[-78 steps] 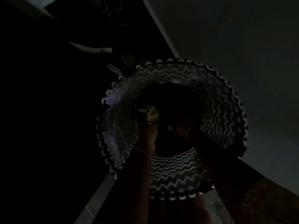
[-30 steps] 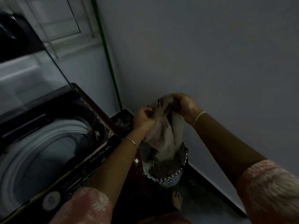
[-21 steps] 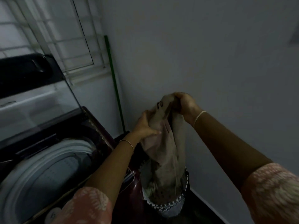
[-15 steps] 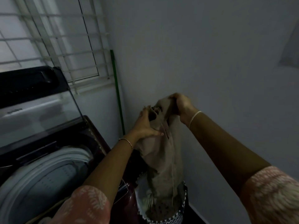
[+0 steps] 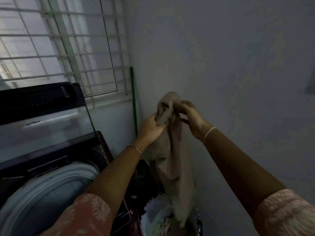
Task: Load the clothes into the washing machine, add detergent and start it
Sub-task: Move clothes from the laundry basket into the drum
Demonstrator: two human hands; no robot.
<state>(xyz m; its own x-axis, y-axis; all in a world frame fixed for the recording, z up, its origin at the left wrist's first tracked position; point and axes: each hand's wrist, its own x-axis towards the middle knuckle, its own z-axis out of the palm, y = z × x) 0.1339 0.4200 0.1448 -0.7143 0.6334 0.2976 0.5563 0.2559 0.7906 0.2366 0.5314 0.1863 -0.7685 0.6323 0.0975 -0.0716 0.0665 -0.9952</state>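
Observation:
A beige garment hangs from both my hands at chest height, in front of the grey wall. My left hand grips its bunched top on the left side. My right hand pinches the top on the right. The cloth's lower end trails into the laundry basket at the bottom, where more clothes lie. The top-loading washing machine stands at the lower left with its glass lid raised and the white drum rim exposed.
A barred window fills the upper left behind the machine. A green pole leans in the corner between window and wall. The grey wall runs close along the right. The room is dim.
Both hands have lifted the beige garment up out of the basket, and it hangs longer now. The view has tilted upward, showing more of the window.

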